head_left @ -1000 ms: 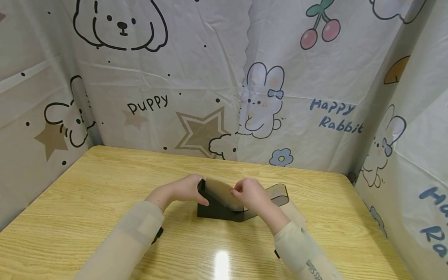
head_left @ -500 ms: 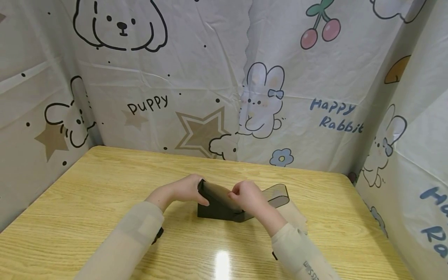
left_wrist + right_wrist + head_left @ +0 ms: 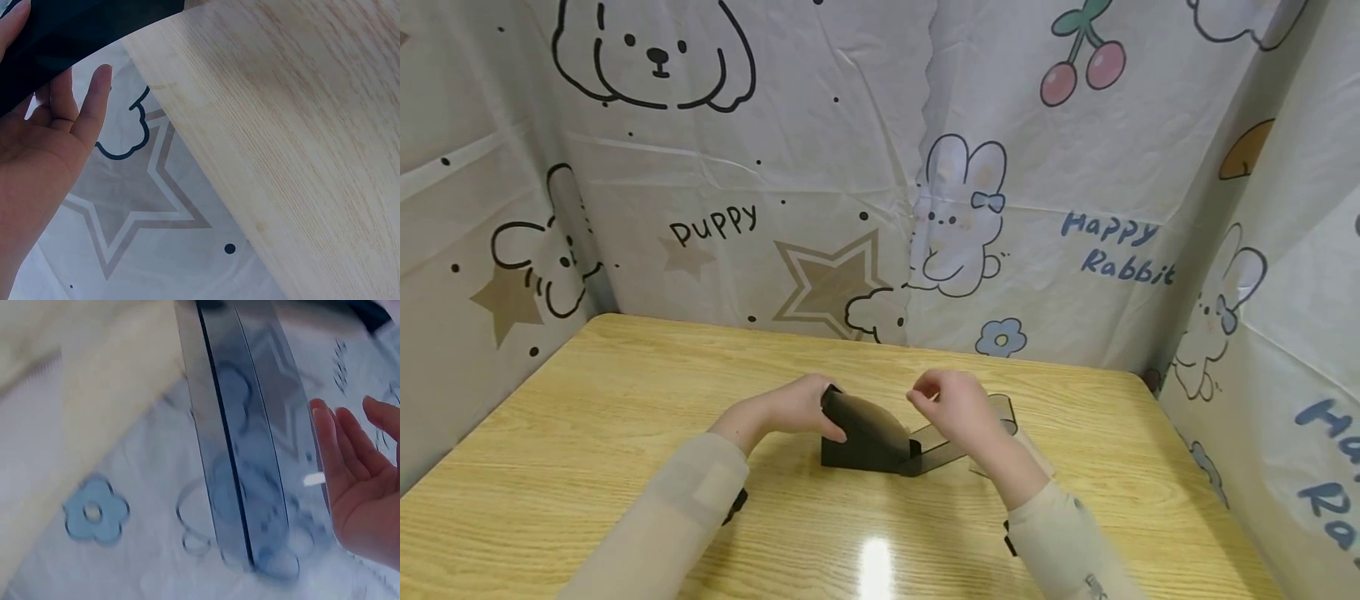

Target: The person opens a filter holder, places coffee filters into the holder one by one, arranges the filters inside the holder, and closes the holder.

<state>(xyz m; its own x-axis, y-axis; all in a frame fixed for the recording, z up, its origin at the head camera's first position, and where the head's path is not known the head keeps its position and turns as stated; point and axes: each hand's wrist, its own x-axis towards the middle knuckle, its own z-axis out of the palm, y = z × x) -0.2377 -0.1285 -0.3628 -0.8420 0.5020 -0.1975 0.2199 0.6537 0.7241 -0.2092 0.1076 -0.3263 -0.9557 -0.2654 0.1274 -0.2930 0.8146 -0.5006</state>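
A black box (image 3: 861, 446) with a slanted top sits on the table, its smoky clear lid (image 3: 936, 454) swung out to the right. Inside are brown paper-like sheets (image 3: 871, 417), their curved edge level with the rim. My left hand (image 3: 801, 406) grips the box's upper left end, thumb on the near side and fingers behind; the left wrist view shows the dark box wall (image 3: 94, 37) between them. My right hand (image 3: 958, 408) hovers above the lid with fingers loosely bent and nothing in them. In the right wrist view it is beside the clear lid (image 3: 219, 456).
A pale flat packet (image 3: 1037, 454) lies on the wooden table (image 3: 760, 542) to the right, partly behind my right forearm. A printed cloth (image 3: 730, 150) hangs at the back and on both sides of the table.
The brown sheets have sunk deeper into the box. My right hand, which was pinching their edge, has let go and moved up and right. My left hand keeps its grip.
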